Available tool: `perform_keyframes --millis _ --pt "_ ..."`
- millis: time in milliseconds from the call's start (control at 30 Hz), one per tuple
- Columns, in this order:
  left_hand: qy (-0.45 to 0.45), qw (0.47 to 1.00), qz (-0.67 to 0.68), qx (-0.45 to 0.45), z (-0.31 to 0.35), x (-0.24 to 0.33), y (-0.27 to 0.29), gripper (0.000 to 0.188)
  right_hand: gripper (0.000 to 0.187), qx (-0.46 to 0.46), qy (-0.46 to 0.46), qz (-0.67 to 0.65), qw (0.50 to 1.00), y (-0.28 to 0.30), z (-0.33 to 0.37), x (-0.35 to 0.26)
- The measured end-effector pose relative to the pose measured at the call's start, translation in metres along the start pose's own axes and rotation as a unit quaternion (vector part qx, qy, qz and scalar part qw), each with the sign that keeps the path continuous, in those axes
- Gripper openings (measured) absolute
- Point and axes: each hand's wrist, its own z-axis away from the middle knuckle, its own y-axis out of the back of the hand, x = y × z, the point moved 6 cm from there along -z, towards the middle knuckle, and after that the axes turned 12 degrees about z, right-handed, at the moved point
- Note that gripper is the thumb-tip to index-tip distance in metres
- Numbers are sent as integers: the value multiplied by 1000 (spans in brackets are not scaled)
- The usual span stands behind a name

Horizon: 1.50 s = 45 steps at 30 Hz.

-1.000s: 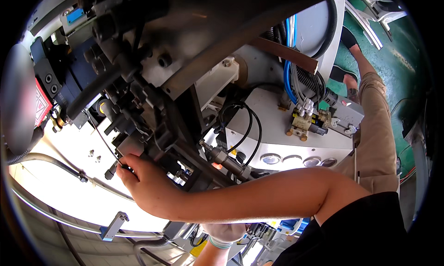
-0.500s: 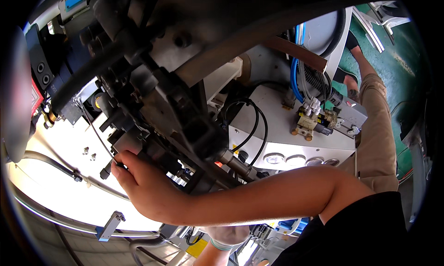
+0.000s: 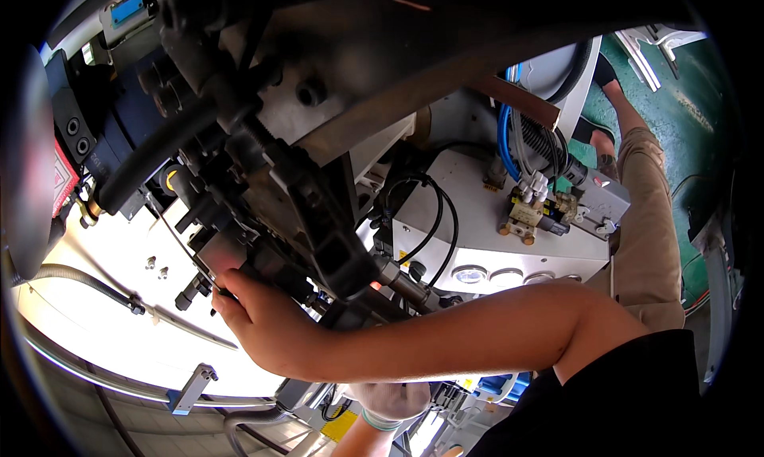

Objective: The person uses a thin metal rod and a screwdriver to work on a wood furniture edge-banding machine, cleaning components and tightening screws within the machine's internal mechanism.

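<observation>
My bare right hand [image 3: 274, 330] reaches in from the lower right, under a dark machine assembly [image 3: 263, 186]. Its thumb and fingertips are pinched on a thin dark rod [image 3: 181, 242], which slants up and left; whether this is a tool or a stiff wire is unclear. Right beside the fingers is a small black fitting [image 3: 189, 293]. My left hand [image 3: 390, 400], in a pale glove with a green-edged cuff, is low in the middle. My right forearm passes above it and covers its fingers, so what it touches is hidden.
A white cabinet [image 3: 446, 210] with round gauges and a brass valve block [image 3: 521, 222] stands beyond my forearm. Blue hoses [image 3: 504, 139] run above it. A dark beam [image 3: 446, 67] crosses overhead. Trousered legs [image 3: 649, 218] stand on green floor at right. A ribbed hose [image 3: 87, 278] lies left.
My right hand has shifted slightly right and up across the picture, and the thin rod has moved right and down. The view itself has shifted a little. My left hand looks almost unchanged.
</observation>
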Motion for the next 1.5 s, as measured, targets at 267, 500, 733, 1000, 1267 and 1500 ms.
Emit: perform_keyframes --millis 267,500,733,1000,1267,1500 --pt "-21 1000 -14 1 -5 2 -1 26 17 -7 -14 -25 1000 9 4 -1" --pt "-11 1000 10 -7 -2 0 1 26 22 -10 -18 -101 995 10 5 -7" --pt "6 1000 2 1 -4 1 1 27 29 -101 -75 -240 963 1 3 -5" --pt "10 999 22 -27 2 -3 3 31 35 -135 -103 -300 939 -12 -1 -7" --pt "-7 1000 9 -8 -3 -4 2 34 35 -191 -158 -369 896 -11 -3 -13" --pt "34 997 63 -42 2 -11 0 33 30 -115 -96 -250 957 -16 -7 -5"
